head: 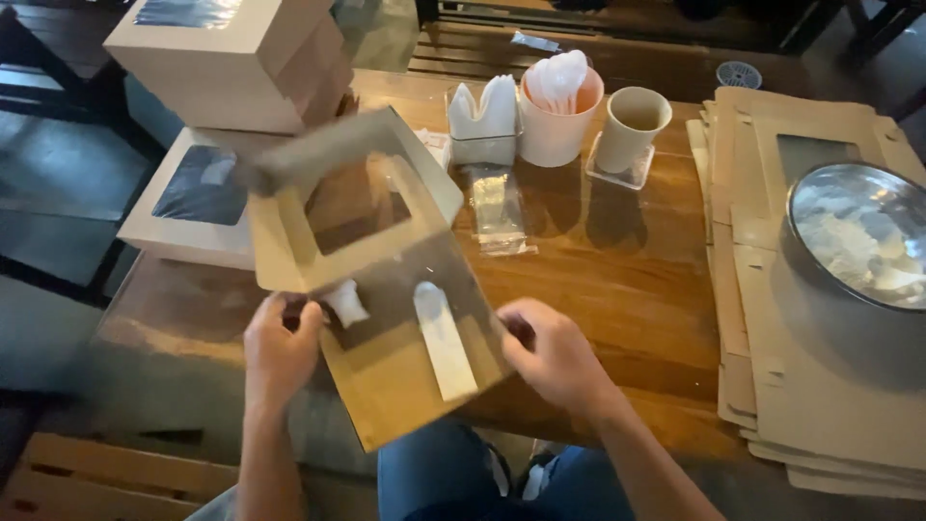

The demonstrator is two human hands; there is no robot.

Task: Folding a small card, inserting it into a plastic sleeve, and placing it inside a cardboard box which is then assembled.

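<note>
The wooden table (617, 280) fills the view; at 3 o'clock a stack of flat cardboard blanks (820, 405) carries a metal bowl (863, 241), at 11 o'clock sit finished window boxes (231, 58). At centre an open kraft box (386, 289), lid raised, holds a wrapped spoon (444, 338). The left hand (278, 349) pinches its 9 o'clock edge, the right hand (555, 357) its 3 o'clock edge, fingers curled together
</note>
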